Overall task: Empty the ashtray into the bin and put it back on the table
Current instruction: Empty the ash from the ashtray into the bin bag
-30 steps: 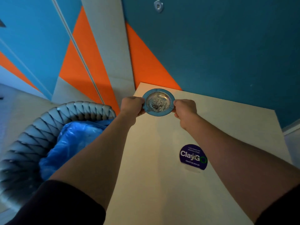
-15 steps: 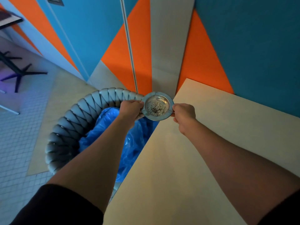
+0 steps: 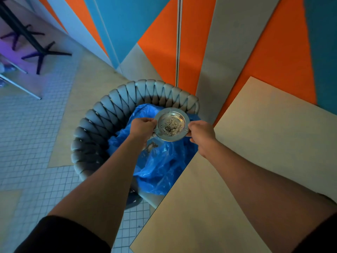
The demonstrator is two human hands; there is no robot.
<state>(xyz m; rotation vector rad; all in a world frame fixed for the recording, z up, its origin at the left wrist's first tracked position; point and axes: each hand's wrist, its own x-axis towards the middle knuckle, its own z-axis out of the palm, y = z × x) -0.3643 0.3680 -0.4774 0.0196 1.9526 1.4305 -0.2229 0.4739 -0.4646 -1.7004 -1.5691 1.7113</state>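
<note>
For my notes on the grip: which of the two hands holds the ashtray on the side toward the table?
The right hand: it grips the ashtray rim nearest the table; the left hand holds the opposite rim, over the bin.

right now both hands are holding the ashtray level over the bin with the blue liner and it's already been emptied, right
Not quite: the ashtray has not been emptied. The head view shows dark ash specks in its bowl. The rest stands: the left hand and the right hand grip opposite sides of its rim, holding it level over the woven bin with the blue liner.
</note>
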